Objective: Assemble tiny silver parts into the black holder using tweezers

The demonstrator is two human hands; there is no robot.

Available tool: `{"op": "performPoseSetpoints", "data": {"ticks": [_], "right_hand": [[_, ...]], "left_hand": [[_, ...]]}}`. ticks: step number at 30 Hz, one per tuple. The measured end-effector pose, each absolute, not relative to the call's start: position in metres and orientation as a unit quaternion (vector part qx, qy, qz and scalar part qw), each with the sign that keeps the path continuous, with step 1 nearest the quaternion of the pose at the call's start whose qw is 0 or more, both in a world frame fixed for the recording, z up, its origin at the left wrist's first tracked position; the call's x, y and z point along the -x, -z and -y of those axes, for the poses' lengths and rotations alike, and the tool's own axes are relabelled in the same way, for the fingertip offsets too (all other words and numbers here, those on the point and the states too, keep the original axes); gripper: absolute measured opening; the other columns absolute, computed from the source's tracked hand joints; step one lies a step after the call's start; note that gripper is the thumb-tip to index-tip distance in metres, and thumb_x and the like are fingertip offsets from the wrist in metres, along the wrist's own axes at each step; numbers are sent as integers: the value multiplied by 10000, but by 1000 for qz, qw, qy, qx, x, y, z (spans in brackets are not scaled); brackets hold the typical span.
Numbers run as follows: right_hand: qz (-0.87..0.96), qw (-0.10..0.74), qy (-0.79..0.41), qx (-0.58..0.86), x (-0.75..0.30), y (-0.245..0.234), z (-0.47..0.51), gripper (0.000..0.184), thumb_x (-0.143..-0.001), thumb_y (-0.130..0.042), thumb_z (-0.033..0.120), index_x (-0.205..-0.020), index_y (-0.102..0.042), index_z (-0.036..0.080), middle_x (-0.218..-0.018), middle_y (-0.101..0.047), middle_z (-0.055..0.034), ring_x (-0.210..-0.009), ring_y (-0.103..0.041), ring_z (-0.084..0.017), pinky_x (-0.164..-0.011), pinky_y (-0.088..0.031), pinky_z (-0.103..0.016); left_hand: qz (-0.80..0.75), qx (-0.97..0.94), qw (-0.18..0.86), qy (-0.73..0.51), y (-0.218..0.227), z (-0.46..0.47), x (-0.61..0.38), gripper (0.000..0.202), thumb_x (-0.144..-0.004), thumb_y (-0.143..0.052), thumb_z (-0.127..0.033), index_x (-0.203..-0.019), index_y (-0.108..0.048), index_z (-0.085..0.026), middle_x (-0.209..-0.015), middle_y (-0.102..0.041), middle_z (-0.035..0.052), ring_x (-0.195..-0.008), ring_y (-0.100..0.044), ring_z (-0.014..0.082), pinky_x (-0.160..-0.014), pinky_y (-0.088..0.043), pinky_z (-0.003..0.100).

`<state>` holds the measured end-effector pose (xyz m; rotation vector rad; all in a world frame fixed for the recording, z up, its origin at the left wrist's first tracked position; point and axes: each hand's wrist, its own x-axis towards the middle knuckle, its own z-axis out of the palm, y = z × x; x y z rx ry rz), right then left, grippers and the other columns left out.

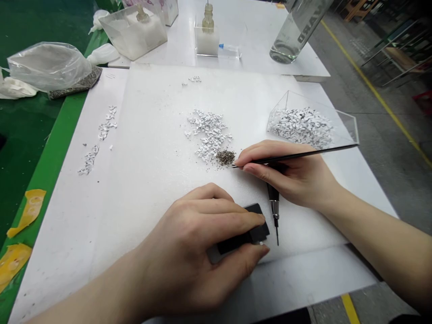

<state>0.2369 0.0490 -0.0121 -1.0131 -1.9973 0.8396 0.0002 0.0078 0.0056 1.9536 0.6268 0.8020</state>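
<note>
My left hand [199, 243] is closed around a small black block [258, 211] on the white foam sheet [151, 148]. A tiny pale piece shows at the block's near end. In my right hand [297, 175] are black tweezers [303, 154], pinched between thumb and fingers. Their tips touch or hover beside a small heap of tiny brass-brown parts [225, 157]; contact is unclear. A black screwdriver [274, 198] with a thin tip points down from under the same palm, its upper part hidden. Past the heap lie many small white parts [211, 130].
A clear tray [347, 121] of white parts stands at the right. More white pieces [89, 159] lie at left. At the back are clear boxes [133, 38] with bottles, a syringe-like tube [230, 49] and a water bottle [286, 45]. Plastic bags [50, 65] sit at far left.
</note>
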Motion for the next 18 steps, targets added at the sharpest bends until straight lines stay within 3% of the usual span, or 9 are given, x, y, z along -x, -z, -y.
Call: {"op": "performPoseSetpoints", "data": {"ticks": [6,18], "right_hand": [[773,358,-328,407,-235,11,-50,165,-979,-724,161,-1053,-812,279,-1040,-828,-23,-974,-773,-225,-896,-661,-373],[767,360,-330,416,-236,12,-50,153,-980,-720,161,-1043,-821,258,-1030,-824,-30,-961,-772,-216,-854,-651,-339]], "left_hand": [[-257,-787,456,-325,-5,-8,-1,153,-936,-736,-139,-1085,-756,-166,-952,-835,21,-846,-760,166,-875,-611,326],[-257,-789,454,-323,-4,-8,-2,138,-930,-737,-109,-1064,-770,-111,-944,-830,33,-845,-751,154,-884,-594,307]]}}
